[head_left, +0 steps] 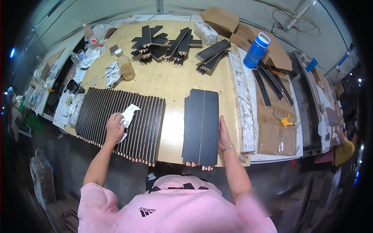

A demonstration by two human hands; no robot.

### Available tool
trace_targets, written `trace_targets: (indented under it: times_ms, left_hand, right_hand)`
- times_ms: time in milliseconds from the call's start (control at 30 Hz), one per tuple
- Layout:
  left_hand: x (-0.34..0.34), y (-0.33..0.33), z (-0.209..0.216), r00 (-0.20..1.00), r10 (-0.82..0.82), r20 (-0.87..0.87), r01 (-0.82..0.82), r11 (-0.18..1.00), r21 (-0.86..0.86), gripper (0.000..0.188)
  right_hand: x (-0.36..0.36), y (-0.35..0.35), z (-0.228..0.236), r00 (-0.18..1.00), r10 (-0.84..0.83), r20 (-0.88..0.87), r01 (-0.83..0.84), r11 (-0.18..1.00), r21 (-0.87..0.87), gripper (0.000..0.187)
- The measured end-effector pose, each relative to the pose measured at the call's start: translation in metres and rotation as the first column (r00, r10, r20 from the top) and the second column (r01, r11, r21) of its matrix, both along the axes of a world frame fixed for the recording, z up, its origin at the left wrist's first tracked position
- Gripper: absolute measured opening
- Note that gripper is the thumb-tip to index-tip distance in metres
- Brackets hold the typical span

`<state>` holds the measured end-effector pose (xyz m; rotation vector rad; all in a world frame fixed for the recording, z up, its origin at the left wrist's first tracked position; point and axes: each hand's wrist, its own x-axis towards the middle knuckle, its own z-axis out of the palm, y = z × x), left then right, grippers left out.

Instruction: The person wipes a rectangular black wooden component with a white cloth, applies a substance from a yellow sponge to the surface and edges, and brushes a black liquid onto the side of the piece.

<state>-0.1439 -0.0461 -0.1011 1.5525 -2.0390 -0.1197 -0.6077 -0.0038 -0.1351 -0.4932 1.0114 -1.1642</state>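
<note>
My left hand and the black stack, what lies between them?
In the head view, from your left hand: the white cloth it holds, some dark strips, then tabletop up to the black stack.

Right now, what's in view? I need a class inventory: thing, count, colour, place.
Row of slats: many, dark brown, near left
Board stack: one, black, right of slats
Crumpled wipe: one, white, on slats
Worktable: one, pale, centre
Loose boards: many, black, far side
Capped bottle: one, amber, beyond slats
Water bottle: one, blue, far right
Open carton: at least one, brown, far right
Flat cardboard: one, brown, right
Loose strips: several, black, on cardboard
Nozzle tool: one, yellow, on cardboard
Side clutter: uncountable, mixed, left
Co-worker: one, yellow top, right edge
Shirt: one, pink, bottom
Left hand: one, bare, holding wipe
Right hand: one, bare, beside stack
</note>
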Motion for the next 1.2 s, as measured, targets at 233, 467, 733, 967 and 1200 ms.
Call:
trace_targets:
  times_ms: [233,467,733,967,1200]
  left_hand:
    - [-0.098,0.026,0.079,0.988,-0.145,-0.06,0.138,0.984,-0.113,0.06]
    - [-0.248,-0.016,-0.009,0.44,0.38,-0.813,0.472,0.673,0.57,0.082]
    - [-0.286,-0.026,-0.014,0.095,0.487,-0.868,0.752,0.536,0.384,0.081]
    - [-0.277,-0.026,-0.008,0.192,0.45,-0.872,0.758,0.497,0.423,0.087]
    - [-0.261,0.03,-0.013,0.276,0.52,-0.808,0.598,0.565,0.568,0.084]
  right_hand:
    - [-0.02,-0.04,0.011,0.99,0.098,-0.1,-0.111,0.986,-0.127,0.089]
    - [-0.004,-0.062,0.02,0.997,0.072,-0.006,-0.073,0.996,-0.047,0.089]
    - [0.007,-0.062,0.027,0.989,0.141,-0.054,-0.144,0.988,-0.052,0.092]
    - [0.001,-0.065,0.033,0.97,0.223,-0.095,-0.225,0.974,-0.006,0.094]
    - [-0.008,-0.002,0.012,0.969,0.221,-0.109,-0.232,0.968,-0.096,0.094]
